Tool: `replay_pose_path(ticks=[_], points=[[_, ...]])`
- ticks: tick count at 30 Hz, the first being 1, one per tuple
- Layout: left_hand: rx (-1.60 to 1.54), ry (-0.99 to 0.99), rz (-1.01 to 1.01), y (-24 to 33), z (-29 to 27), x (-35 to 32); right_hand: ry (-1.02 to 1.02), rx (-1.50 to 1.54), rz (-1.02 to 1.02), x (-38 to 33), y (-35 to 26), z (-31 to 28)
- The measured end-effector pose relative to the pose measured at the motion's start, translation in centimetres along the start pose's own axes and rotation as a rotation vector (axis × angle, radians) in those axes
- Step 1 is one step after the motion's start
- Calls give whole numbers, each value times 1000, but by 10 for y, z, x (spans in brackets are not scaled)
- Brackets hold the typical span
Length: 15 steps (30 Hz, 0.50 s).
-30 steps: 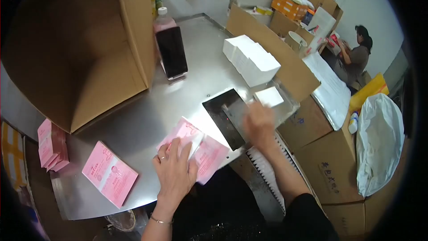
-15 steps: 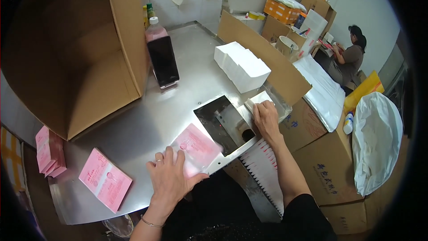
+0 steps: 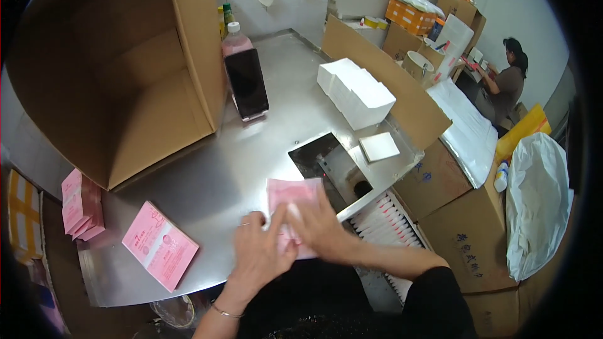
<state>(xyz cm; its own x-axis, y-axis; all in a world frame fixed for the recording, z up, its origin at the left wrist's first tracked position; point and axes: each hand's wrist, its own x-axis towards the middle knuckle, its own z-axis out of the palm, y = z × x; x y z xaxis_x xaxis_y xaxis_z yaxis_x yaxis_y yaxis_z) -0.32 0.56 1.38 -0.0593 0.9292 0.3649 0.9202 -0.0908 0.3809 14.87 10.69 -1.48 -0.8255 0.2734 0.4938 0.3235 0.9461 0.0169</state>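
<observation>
Pink packet: at the lower middle of the frame, your flat pink packet [image 3: 293,189] lies on the steel table [image 3: 201,176]; it is roughly rectangular, with a glossy, partly see-through pale margin and a deeper pink face, its print blurred and its middle covered by your hands.
Long axis: it runs nearly from the top to the bottom of the frame; one short edge faces the top, just beside the dark cut-out [image 3: 306,158], and the other faces your body.
Left hand: yours [image 3: 260,238] comes from the lower edge, back upward, fingers pointing up the frame along the packet's left side; a ring and a bracelet [image 3: 226,311] show.
Right hand: yours [image 3: 319,226] reaches in from the lower right, forearm almost level, fingers angled to the upper left over the packet; motion blurs it.
Grip: both hands touch the packet; you cannot tell here whether either pinches it or only presses.
Surroundings: pink stack [image 3: 160,246] at the lower left; small white pad [image 3: 379,147] right of centre, below the tall white stack [image 3: 357,93].
</observation>
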Motion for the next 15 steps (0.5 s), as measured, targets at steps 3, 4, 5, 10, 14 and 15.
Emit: replay_pose_path(ticks=[3, 4, 5, 10, 14, 15], points=[[-103, -3, -110, 20, 6, 1, -317, -63, 100, 39, 30, 23], [-46, -22, -72, 18, 4, 1, -237, -27, 201, 36, 41, 37], [13, -40, -33, 12, -1, 1, -153, 9, 302, 34, 50, 51], [-202, -112, 31, 0, -29, -31, -354, 158, 628, 2, 116, 41], [139, 302, -130, -47, -48, -75, -183, 134, 651, -9, 93, -9], [298, 424, -204, -72, -54, -94, -188, 135, 648, -9, 101, -17]])
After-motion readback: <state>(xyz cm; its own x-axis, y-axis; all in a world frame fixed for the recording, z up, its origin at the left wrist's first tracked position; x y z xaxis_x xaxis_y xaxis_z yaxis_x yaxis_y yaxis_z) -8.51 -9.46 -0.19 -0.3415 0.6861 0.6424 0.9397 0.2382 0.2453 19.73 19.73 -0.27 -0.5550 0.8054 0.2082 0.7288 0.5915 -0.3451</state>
